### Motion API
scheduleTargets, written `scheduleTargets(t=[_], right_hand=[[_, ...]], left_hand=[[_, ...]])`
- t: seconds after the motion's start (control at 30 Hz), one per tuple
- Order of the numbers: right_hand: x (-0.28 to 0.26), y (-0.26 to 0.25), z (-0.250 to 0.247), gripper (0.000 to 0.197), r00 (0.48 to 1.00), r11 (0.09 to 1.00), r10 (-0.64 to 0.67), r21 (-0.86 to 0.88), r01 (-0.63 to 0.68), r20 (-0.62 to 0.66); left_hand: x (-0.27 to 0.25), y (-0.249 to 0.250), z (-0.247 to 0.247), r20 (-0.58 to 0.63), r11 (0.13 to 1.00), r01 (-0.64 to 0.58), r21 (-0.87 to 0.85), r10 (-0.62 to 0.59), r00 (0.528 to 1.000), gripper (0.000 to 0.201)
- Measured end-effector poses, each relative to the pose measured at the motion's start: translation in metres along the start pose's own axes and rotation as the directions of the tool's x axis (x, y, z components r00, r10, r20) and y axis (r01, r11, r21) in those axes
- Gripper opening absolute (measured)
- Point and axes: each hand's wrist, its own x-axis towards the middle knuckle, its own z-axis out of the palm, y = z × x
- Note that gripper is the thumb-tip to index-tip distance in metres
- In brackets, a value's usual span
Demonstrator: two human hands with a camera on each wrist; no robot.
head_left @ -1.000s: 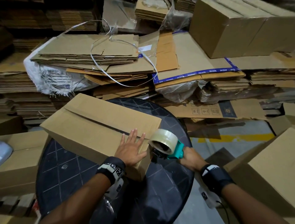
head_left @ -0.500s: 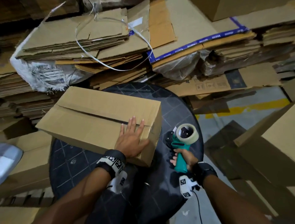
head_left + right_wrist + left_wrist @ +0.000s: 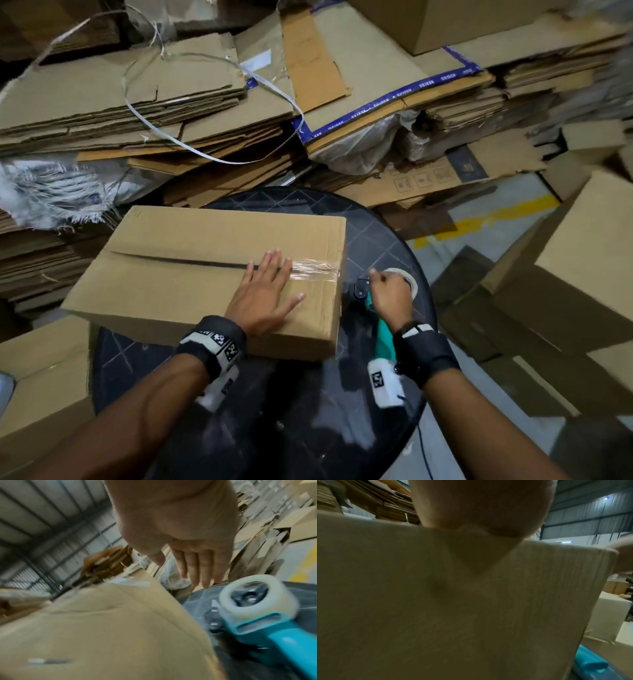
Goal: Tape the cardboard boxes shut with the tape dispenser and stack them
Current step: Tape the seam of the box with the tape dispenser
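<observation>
While L hand (image 3: 265,296) presses box (image 3: 178,274), dispenser (image 3: 254,612) under R hand (image 3: 390,296)

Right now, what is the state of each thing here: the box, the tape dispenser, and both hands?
Box: flaps closed, lying on the round table; seam taped only at its right end.
Tape dispenser: lying on the table beside the box, not held.
Left hand: flat, pressing on the box top.
Right hand: open, above the dispenser.
</observation>
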Motion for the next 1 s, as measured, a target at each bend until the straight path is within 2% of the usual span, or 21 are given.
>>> scheduleTargets(t=[0.07,0.1,0.2,0.3,0.37,0.53,0.63,0.7,0.77,0.87,0.93,1.0], right_hand=[[-0.010,-0.032,0.013,0.047,0.988,0.982,-0.087,0.156,0.106,-0.125],[-0.014,-0.047,0.022,0.045,0.990,0.973,-0.081,0.205,0.103,-0.113],[-0.017,-0.073,0.047,0.050,0.998,0.974,0.018,0.226,-0.032,0.065],[-0.020,-0.080,0.062,0.063,0.978,0.960,0.165,0.206,-0.189,0.125],[-0.024,-0.080,0.065,0.064,0.972,0.967,0.197,0.139,-0.214,0.128],[-0.033,-0.080,0.071,0.058,0.995,0.992,0.073,-0.095,-0.079,-0.062],[-0.044,-0.086,0.075,0.059,0.953,0.970,0.023,-0.226,-0.095,-0.302],[-0.053,-0.090,0.076,0.052,0.930,0.954,-0.014,-0.285,-0.098,-0.367],[-0.057,-0.093,0.076,0.045,0.937,0.937,-0.023,-0.335,-0.101,-0.348],[-0.052,-0.096,0.075,0.039,0.970,0.900,0.034,-0.415,-0.135,-0.241],[-0.048,-0.097,0.075,0.044,0.979,0.891,0.084,-0.425,-0.158,-0.188],[-0.044,-0.098,0.075,0.057,0.978,0.906,0.147,-0.376,-0.192,-0.145]], left_hand=[[-0.005,-0.019,0.001,0.001,1.000,-0.023,0.007,0.023,1.000,0.109],[-0.006,-0.025,0.001,0.004,1.000,-0.027,-0.001,0.027,1.000,0.110],[-0.003,-0.029,0.004,0.023,0.999,-0.009,-0.045,0.010,1.000,0.103],[-0.004,-0.027,0.006,0.031,0.998,-0.005,-0.058,0.007,0.999,0.088],[-0.006,-0.027,0.005,0.040,0.998,-0.004,-0.056,0.006,0.999,0.082],[-0.005,-0.028,0.004,0.060,0.998,-0.009,-0.068,0.013,0.998,0.081],[-0.005,-0.031,0.005,0.065,0.997,-0.018,-0.077,0.024,0.998,0.080],[-0.005,-0.030,0.005,0.072,0.996,-0.023,-0.084,0.029,0.997,0.081],[-0.005,-0.031,0.005,0.086,0.996,-0.029,-0.082,0.037,0.996,0.082],[-0.002,-0.032,0.005,0.113,0.996,-0.037,-0.081,0.046,0.993,0.086],[-0.001,-0.032,0.004,0.124,0.996,-0.040,-0.080,0.049,0.991,0.087],[-0.001,-0.032,0.004,0.127,0.996,-0.047,-0.074,0.056,0.990,0.088]])
